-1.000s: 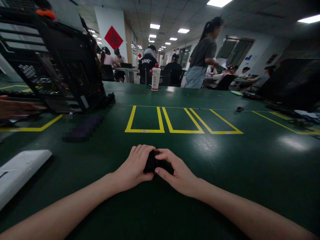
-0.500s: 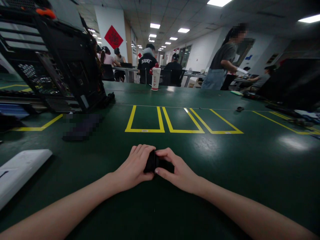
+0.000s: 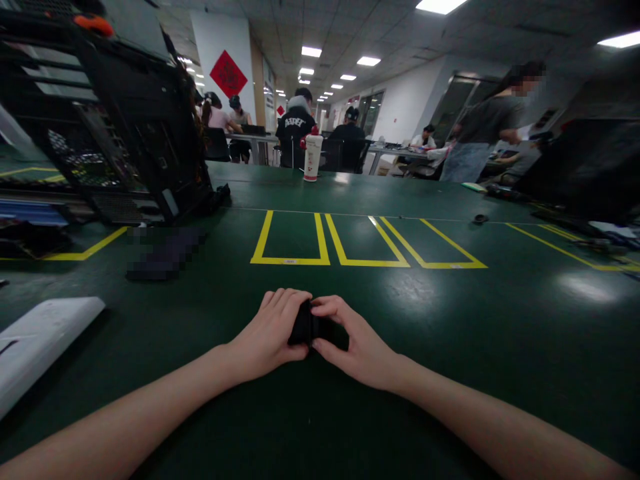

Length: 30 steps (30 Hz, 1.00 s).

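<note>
A small black round object (image 3: 302, 325) with a rim on its right side lies between my hands, low over the green table (image 3: 440, 320); its exact kind is hard to make out in the dark. My left hand (image 3: 274, 328) wraps round its left part, fingers over the top and thumb at the near side. My right hand (image 3: 350, 340) curves in from the right, with fingertips and thumb at the object's rim. Between the right palm and the rim a dark gap shows. Beyond the hands, yellow tape outlines (image 3: 290, 261) mark the table.
An opened black computer case (image 3: 150, 153) stands at the left, a blurred dark item (image 3: 165, 255) before it. A white box (image 3: 45, 340) lies at the left edge. Farther back are a cup (image 3: 312, 159) and a small black ring (image 3: 480, 219). Several people sit or stand beyond the table.
My right fingertips have shifted very slightly to the right at the object's rim; my left hand stays put. In the background, a standing person has moved to the right.
</note>
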Each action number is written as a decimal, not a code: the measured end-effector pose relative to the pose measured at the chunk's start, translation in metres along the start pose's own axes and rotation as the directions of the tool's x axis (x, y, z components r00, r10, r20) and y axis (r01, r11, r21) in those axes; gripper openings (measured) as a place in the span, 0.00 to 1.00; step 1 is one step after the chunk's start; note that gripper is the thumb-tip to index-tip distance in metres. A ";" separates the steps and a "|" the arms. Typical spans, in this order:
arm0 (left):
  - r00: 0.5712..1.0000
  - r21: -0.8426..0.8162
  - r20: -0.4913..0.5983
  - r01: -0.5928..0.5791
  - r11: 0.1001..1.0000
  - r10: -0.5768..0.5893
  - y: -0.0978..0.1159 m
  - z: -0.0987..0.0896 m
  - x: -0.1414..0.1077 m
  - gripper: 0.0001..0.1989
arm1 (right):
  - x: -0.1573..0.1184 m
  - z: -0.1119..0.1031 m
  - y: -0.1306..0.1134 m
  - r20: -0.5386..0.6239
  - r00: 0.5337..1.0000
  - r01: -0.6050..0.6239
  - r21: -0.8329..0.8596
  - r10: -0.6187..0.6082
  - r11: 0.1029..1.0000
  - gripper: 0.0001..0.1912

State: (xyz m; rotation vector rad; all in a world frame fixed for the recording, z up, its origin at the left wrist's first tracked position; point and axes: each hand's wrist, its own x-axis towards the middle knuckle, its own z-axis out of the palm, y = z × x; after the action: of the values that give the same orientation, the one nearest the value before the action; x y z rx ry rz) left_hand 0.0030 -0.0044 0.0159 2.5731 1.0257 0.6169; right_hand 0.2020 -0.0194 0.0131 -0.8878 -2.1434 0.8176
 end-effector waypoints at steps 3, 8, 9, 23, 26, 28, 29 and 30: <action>1.000 0.010 -0.002 0.002 1.000 -0.002 0.001 0.000 0.001 0.29 | -0.001 0.002 0.002 -0.021 1.000 0.017 0.003 -0.017 1.000 0.12; 1.000 -0.011 0.014 0.014 1.000 -0.014 0.001 -0.001 0.001 0.29 | 0.001 0.006 0.001 -0.039 0.998 -0.056 0.079 0.059 0.995 0.16; 1.000 -0.012 0.013 0.014 1.000 -0.014 0.001 -0.001 0.001 0.29 | 0.001 0.006 0.001 -0.032 0.997 -0.070 0.096 0.073 0.993 0.18; 1.000 -0.013 -0.001 0.008 1.000 -0.008 0.000 -0.001 0.001 0.28 | 0.000 0.005 0.004 -0.022 0.997 -0.075 0.134 0.078 0.988 0.11; 1.000 -0.015 0.015 0.012 1.000 -0.012 0.000 -0.001 0.001 0.27 | 0.002 0.006 0.004 -0.015 0.995 -0.098 0.156 0.102 0.983 0.17; 1.000 -0.019 0.018 0.015 1.000 -0.015 0.001 -0.001 0.001 0.27 | 0.002 0.006 0.002 -0.002 0.994 -0.112 0.141 0.114 0.984 0.18; 1.000 -0.018 0.013 0.016 1.000 -0.016 0.001 -0.001 0.001 0.28 | 0.003 0.005 0.002 0.002 0.994 -0.112 0.136 0.113 0.984 0.18; 1.000 -0.015 0.006 0.017 1.000 -0.017 0.001 -0.001 0.001 0.28 | 0.003 0.005 0.001 0.004 0.994 -0.106 0.135 0.106 0.985 0.18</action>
State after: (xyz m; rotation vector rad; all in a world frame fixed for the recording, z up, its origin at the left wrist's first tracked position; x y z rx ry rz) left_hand 0.0034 -0.0041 0.0175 2.5488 1.0363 0.6095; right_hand 0.1974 -0.0182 0.0102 -0.9375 -2.0256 1.0018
